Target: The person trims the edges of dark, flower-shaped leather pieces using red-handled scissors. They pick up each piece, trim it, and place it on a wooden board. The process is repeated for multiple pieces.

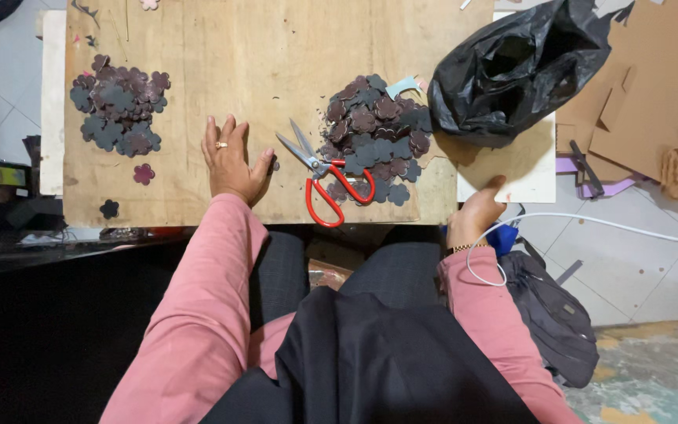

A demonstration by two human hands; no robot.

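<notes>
My left hand (231, 163) lies flat on the wooden board (229, 55), fingers spread, with a ring on one finger; its thumb touches a small dark scrap. Red-handled scissors (322, 179) lie shut just right of it. A heap of dark flower-shaped cutouts (377, 133) sits behind the scissors. A second heap of flower cutouts (119, 106) lies at the board's left. My right hand (476, 216) grips the near edge of a pale board (523, 169) at the right, thumb on top.
A crumpled black plastic bag (515, 67) rests on the right of the bench. Cardboard pieces (653, 86) lie further right. A white cable (606, 224) runs past my right wrist. A dark bag (555, 318) sits on the floor. Single loose flower cutouts (143, 173) lie near the left heap.
</notes>
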